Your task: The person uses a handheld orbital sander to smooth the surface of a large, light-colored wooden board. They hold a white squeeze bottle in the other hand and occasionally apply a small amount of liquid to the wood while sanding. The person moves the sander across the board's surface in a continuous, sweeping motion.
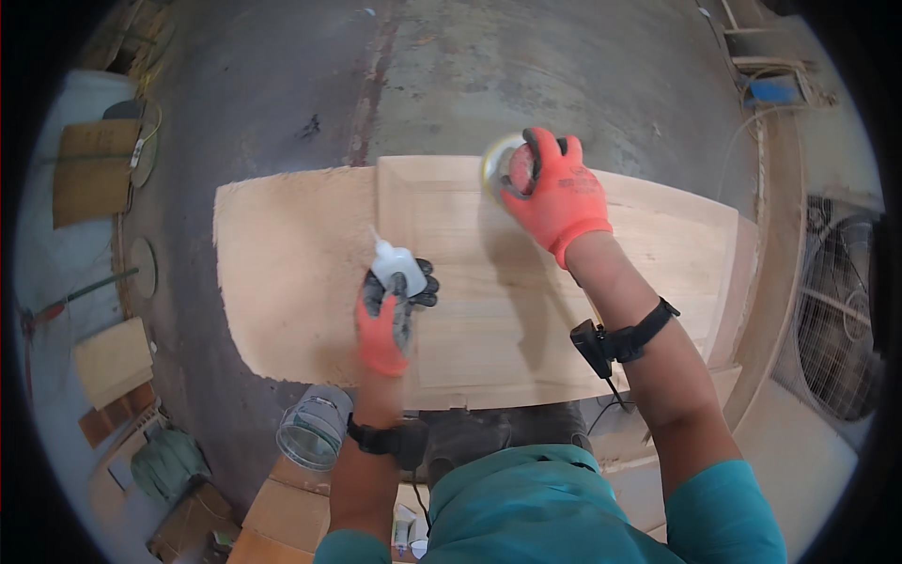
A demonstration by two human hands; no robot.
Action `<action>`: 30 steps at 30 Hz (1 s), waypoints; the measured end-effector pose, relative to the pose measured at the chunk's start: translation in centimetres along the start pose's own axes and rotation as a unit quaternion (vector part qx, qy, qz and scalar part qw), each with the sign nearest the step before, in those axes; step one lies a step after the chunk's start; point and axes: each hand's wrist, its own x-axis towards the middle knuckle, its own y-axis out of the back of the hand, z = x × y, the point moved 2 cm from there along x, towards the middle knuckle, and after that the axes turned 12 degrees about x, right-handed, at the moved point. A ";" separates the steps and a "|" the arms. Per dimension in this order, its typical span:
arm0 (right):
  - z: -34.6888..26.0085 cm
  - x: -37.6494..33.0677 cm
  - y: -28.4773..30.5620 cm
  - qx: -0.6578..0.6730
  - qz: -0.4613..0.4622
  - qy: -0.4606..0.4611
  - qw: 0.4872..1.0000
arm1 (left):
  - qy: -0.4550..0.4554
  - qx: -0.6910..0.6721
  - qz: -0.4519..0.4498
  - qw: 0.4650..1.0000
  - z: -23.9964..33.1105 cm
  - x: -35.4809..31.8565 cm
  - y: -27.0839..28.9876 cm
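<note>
My left hand (387, 324), in a red glove with a dark palm, is closed around a white squeeze bottle (398, 269). The bottle's thin nozzle points up and away, above the seam between a rough-edged board (291, 254) and a smooth framed wooden panel (451, 310). At the panel's far edge my right hand (562, 193), gloved alike, grips a round pale thing (498, 167) with a yellowish rim and a red middle. The glove hides part of it, so its exact kind is unclear. A shadow of my right arm falls across the panel.
Below the board, on the left, stands a clear bucket (313, 430) beside a wooden surface (282, 512). A large caged fan (836, 315) is at the right. Cardboard pieces (94, 171) and a green cloth bundle (169, 464) lie along the left side. Grey floor (451, 85) stretches beyond.
</note>
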 end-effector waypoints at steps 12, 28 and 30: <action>-12.9 4.6 -6.2 0.004 -0.151 0.061 0.987 | 0.045 0.028 0.068 0.996 -3.3 -0.3 3.9; 30.6 -0.5 15.6 0.005 0.236 -0.257 0.937 | 0.045 0.011 -0.037 0.998 0.1 -0.3 2.2; 32.0 -0.8 17.0 0.015 0.255 -0.293 0.921 | 0.041 0.023 -0.040 0.998 0.2 -0.5 2.2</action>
